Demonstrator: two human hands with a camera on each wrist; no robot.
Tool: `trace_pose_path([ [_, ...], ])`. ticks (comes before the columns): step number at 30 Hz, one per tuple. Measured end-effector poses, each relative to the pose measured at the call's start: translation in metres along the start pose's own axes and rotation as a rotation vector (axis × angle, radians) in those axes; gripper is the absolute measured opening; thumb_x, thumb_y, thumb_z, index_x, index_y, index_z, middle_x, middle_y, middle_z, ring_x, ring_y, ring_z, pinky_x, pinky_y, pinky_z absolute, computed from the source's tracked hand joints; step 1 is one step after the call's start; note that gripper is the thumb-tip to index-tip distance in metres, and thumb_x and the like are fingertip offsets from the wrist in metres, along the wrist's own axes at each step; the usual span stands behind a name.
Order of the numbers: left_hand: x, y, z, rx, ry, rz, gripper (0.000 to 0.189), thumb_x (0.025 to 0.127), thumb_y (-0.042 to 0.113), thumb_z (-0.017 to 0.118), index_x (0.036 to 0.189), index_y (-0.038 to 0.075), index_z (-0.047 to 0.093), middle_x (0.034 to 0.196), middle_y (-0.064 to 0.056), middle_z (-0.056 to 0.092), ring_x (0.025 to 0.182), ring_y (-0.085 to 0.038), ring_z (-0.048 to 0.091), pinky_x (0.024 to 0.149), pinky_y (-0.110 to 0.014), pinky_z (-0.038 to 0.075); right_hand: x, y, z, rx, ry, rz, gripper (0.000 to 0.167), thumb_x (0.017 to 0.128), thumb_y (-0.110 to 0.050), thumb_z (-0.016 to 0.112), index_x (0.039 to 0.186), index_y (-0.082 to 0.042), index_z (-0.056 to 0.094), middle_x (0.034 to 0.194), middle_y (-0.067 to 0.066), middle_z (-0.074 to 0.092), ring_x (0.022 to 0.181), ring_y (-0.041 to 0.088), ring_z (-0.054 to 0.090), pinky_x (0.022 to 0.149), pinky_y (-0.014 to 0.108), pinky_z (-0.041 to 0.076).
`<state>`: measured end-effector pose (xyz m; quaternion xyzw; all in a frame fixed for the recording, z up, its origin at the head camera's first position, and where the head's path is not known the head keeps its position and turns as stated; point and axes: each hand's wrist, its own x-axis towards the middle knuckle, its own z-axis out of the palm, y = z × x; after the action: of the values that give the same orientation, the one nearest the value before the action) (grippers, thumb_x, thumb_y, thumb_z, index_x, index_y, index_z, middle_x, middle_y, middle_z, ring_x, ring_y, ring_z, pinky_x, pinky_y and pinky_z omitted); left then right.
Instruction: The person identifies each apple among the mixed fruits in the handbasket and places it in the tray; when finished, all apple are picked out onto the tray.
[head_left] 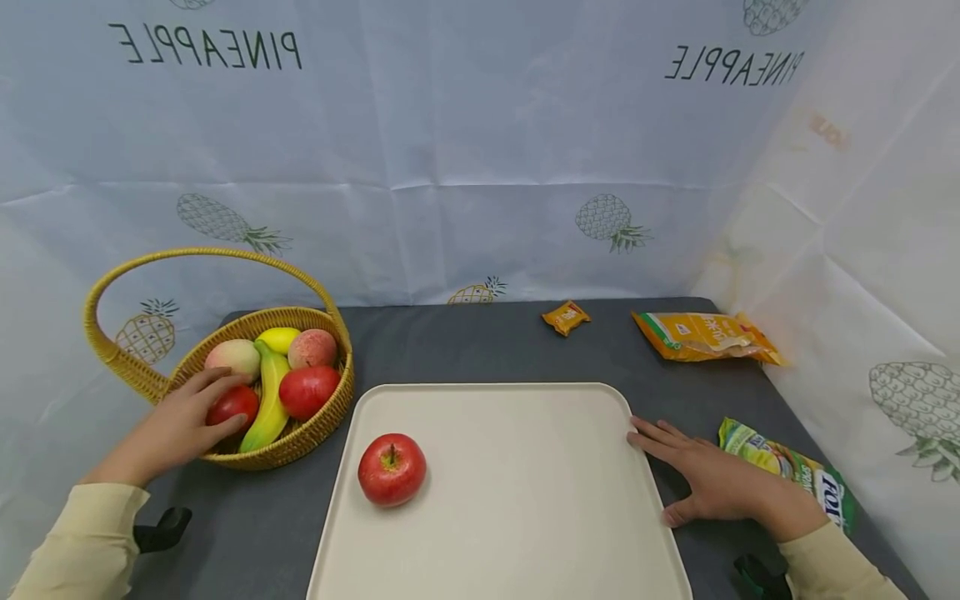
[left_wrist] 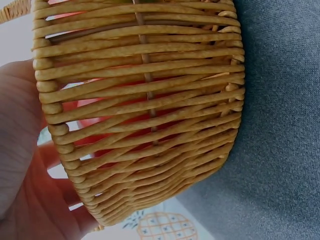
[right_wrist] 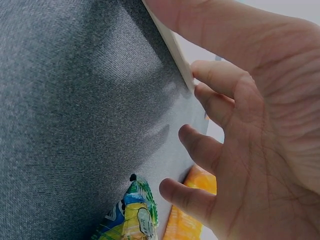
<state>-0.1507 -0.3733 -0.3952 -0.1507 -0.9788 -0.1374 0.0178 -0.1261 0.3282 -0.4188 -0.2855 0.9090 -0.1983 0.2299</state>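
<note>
My left hand (head_left: 183,421) reaches over the near left rim of a yellow wicker basket (head_left: 318,429). Its fingers and thumb lie around a smooth red fruit (head_left: 234,406), whose exact kind is partly covered. Beside that fruit are a banana (head_left: 270,396), another red fruit (head_left: 309,392), two peaches (head_left: 312,348) and a yellow fruit (head_left: 278,339). In the left wrist view the basket's woven side (left_wrist: 150,100) hides most of the grasp. My right hand (head_left: 712,475) rests with spread fingers at the right edge of a beige tray (head_left: 525,500). A red apple (head_left: 392,470) sits on the tray's left part.
Right of the tray lie a green snack bag (head_left: 795,471), partly behind my right arm, and an orange bag (head_left: 708,336) farther back. A small orange packet (head_left: 566,317) lies near the back edge of the dark grey table (head_left: 465,342). Pineapple-print cloth (head_left: 480,142) hangs behind.
</note>
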Motion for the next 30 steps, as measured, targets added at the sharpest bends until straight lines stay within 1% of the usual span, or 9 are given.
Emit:
trace_pose_path([
  [3, -0.0001, -0.0012, 0.0006, 0.003, -0.013, 0.007, 0.058, 0.087, 0.024, 0.082, 0.133, -0.003, 0.058, 0.134, -0.034, 0.045, 0.103, -0.053, 0.057, 0.080, -0.068, 0.050, -0.0001, 0.0000, 0.0000, 0.004, -0.003, 0.009, 0.106, 0.077, -0.056, 0.081, 0.159, -0.009, 0.033, 0.167, 0.015, 0.016, 0.144, 0.059, 0.015, 0.098, 0.081, 0.025],
  [7, 0.0005, -0.0019, 0.0010, 0.005, -0.016, 0.014, 0.062, 0.082, 0.021, 0.086, 0.132, -0.002, 0.058, 0.132, -0.033, 0.046, 0.102, -0.051, 0.057, 0.080, -0.068, 0.051, -0.0006, -0.0004, -0.0001, 0.004, -0.001, 0.014, 0.106, 0.077, -0.057, 0.081, 0.159, -0.010, 0.033, 0.167, 0.015, 0.016, 0.144, 0.059, 0.016, 0.098, 0.080, 0.026],
  [15, 0.0021, -0.0007, -0.0003, 0.028, 0.014, 0.058, 0.058, 0.075, 0.016, 0.090, 0.124, 0.001, 0.063, 0.125, -0.032, 0.050, 0.096, -0.049, 0.059, 0.075, -0.067, 0.053, -0.0003, 0.0012, 0.0018, 0.002, 0.004, 0.009, 0.106, 0.077, -0.056, 0.081, 0.159, -0.011, 0.033, 0.168, 0.012, 0.014, 0.144, 0.058, 0.016, 0.099, 0.081, 0.025],
  [19, 0.0032, 0.0015, -0.0009, 0.051, 0.030, 0.077, 0.057, 0.073, 0.016, 0.092, 0.122, 0.003, 0.066, 0.124, -0.031, 0.050, 0.096, -0.050, 0.057, 0.074, -0.067, 0.052, -0.0004, 0.0020, 0.0027, -0.001, 0.012, 0.001, 0.106, 0.076, -0.057, 0.080, 0.159, -0.011, 0.033, 0.168, 0.011, 0.015, 0.144, 0.059, 0.017, 0.098, 0.081, 0.025],
  [21, 0.0040, 0.0023, -0.0005, 0.068, 0.050, 0.087, 0.056, 0.071, 0.016, 0.093, 0.120, 0.004, 0.067, 0.123, -0.030, 0.050, 0.097, -0.050, 0.055, 0.075, -0.067, 0.051, -0.0004, 0.0018, 0.0027, 0.000, 0.013, 0.002, 0.107, 0.076, -0.058, 0.080, 0.160, -0.011, 0.033, 0.168, 0.011, 0.014, 0.144, 0.058, 0.016, 0.099, 0.081, 0.026],
  [24, 0.0049, 0.0030, 0.0001, 0.090, 0.097, 0.098, 0.057, 0.068, 0.014, 0.094, 0.118, 0.004, 0.068, 0.121, -0.029, 0.051, 0.100, -0.051, 0.051, 0.076, -0.069, 0.047, -0.0002, 0.0023, 0.0025, -0.004, 0.013, -0.004, 0.106, 0.077, -0.058, 0.079, 0.160, -0.010, 0.032, 0.168, 0.012, 0.014, 0.143, 0.059, 0.017, 0.098, 0.080, 0.026],
  [26, 0.0048, 0.0037, 0.0000, 0.092, 0.128, 0.101, 0.059, 0.067, 0.014, 0.095, 0.119, 0.003, 0.067, 0.121, -0.029, 0.050, 0.102, -0.051, 0.048, 0.075, -0.069, 0.046, -0.0003, 0.0021, 0.0022, -0.002, 0.012, 0.001, 0.107, 0.077, -0.058, 0.079, 0.160, -0.011, 0.032, 0.168, 0.012, 0.014, 0.144, 0.057, 0.017, 0.099, 0.080, 0.026],
  [30, 0.0030, 0.0059, -0.0030, 0.062, 0.224, 0.133, 0.067, 0.065, 0.013, 0.095, 0.124, 0.003, 0.064, 0.123, -0.026, 0.051, 0.101, -0.051, 0.047, 0.070, -0.068, 0.049, -0.0007, 0.0026, 0.0021, -0.004, 0.013, -0.002, 0.106, 0.077, -0.058, 0.080, 0.160, -0.010, 0.032, 0.168, 0.013, 0.015, 0.144, 0.058, 0.017, 0.098, 0.080, 0.027],
])
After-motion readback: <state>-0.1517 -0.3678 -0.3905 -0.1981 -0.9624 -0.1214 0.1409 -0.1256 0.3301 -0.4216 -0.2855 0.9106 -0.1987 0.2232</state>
